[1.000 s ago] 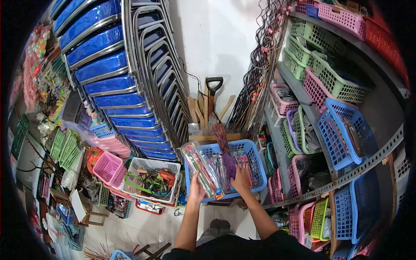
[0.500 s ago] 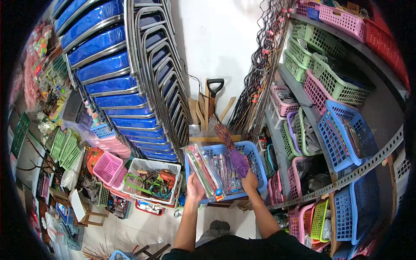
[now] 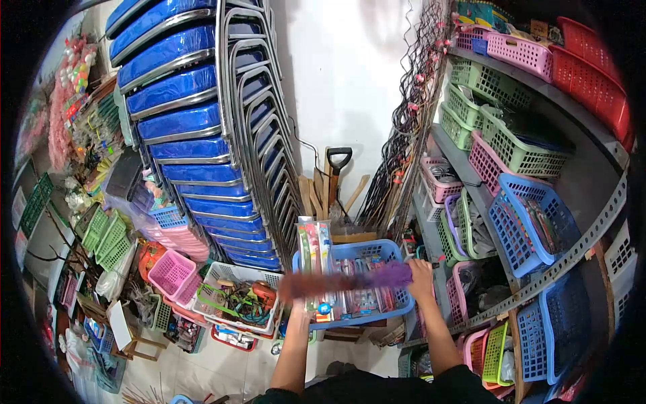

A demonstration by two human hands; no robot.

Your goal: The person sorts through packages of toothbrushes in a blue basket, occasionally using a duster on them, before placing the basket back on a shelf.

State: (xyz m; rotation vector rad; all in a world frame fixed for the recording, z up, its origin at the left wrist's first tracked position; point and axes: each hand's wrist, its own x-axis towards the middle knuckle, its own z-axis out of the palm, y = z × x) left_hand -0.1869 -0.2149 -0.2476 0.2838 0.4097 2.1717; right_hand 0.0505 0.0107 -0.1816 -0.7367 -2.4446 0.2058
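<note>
My right hand [image 3: 422, 279] is closed round the near end of a feather duster [image 3: 343, 281], purple beside the hand and brown toward the far end, smeared by motion. The duster lies level across the front of a blue basket [image 3: 404, 316] and reaches to the left. My left hand [image 3: 301, 311] holds clear plastic packs [image 3: 315, 242] with long colourful items, upright at the basket's left end; the duster partly covers this hand and the packs. More packaged items [image 3: 363, 303] stand inside the basket.
Stacked blue-seated chairs [image 3: 195, 148] rise at left. Below them sits a white basket [image 3: 235, 320] of tools and cords. Shelves with coloured baskets [image 3: 531, 222] run along the right. A D-handled tool [image 3: 338, 161] and dark twisted branches [image 3: 397, 135] lean at the white wall.
The duster has swung from pointing away to lying across the basket, with my right hand moving right. The packs in my left hand have become more upright. The view has shifted slightly.
</note>
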